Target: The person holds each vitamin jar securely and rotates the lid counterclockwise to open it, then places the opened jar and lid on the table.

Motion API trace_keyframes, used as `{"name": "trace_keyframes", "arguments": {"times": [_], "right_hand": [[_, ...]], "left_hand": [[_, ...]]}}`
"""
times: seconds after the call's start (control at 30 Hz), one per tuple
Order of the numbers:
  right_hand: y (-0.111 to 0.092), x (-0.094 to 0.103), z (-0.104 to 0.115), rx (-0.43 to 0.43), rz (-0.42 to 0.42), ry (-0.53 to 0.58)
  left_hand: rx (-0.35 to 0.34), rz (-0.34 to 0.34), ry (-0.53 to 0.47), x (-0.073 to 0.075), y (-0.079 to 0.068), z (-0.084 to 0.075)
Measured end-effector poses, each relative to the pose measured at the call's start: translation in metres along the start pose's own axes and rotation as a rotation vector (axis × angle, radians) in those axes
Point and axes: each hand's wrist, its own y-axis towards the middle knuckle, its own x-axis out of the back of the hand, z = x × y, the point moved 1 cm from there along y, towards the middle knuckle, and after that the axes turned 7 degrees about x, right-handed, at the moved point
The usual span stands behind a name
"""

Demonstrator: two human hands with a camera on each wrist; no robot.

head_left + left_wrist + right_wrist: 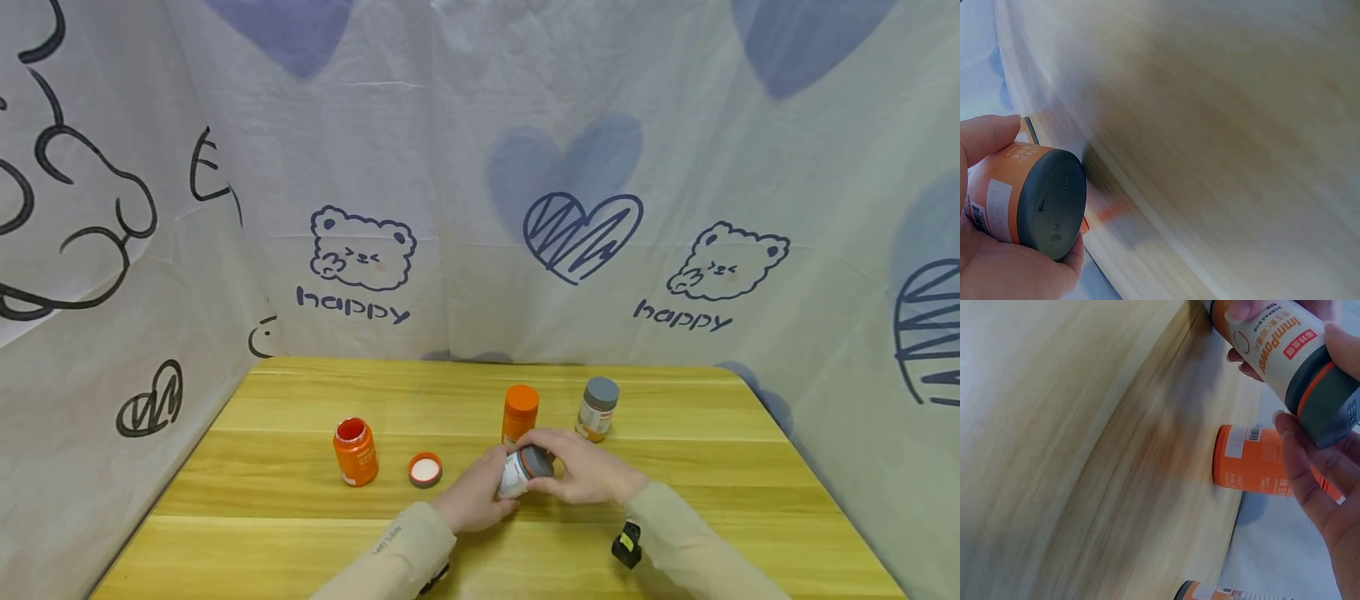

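Note:
Tilted above the table, a white-and-orange supplement bottle is held between both hands. The left hand grips its body; in the left wrist view the dark grey base of the bottle faces the camera. Fingers and thumb of the right hand pinch the grey lid at the other end. An orange band shows between this lid and the bottle's grey neck edge in the right wrist view. Just behind the hands stands an orange bottle with an orange lid.
On the left an orange bottle stands uncapped. Beside it a lid lies with its white inside up. A white bottle with a grey lid stands at the back right. The wooden table meets a printed curtain.

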Motion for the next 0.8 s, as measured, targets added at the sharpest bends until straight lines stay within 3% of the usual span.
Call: {"name": "trace_keyframes", "arguments": {"times": [0.8], "right_hand": [[-0.0014, 0.0016, -0.0002, 0.048, -0.003, -0.007]], "left_hand": [[0.034, 0.012, -0.011, 0.0002, -0.0012, -0.0012]]}}
